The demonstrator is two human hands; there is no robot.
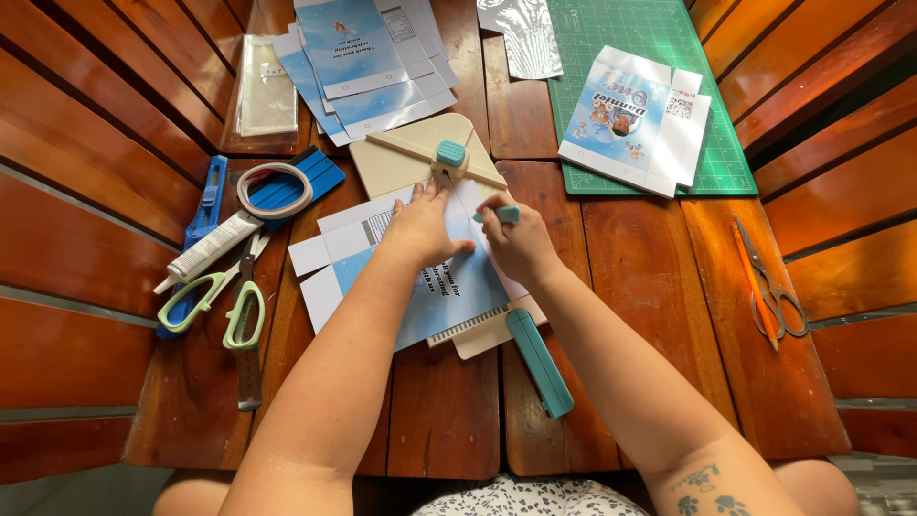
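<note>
A printed blue-and-white flat box sheet (449, 296) lies on a beige scoring board (406, 162) in the middle of the wooden table. My left hand (422, 225) presses flat on the sheet with fingers spread. Gripped in my right hand (516, 239) is a small teal scoring tool (503, 215), its tip on the sheet. The board's teal slider (451, 155) sits on the guide arm just beyond my fingers.
Green-handled scissors (229, 306), a glue tube (205, 250), a blue cutter (208, 201) and a tape roll (274, 189) lie left. A stack of printed sheets (363, 57) is at the back. Right are a green cutting mat (659, 29) with another box sheet (630, 119), and small scissors (769, 287).
</note>
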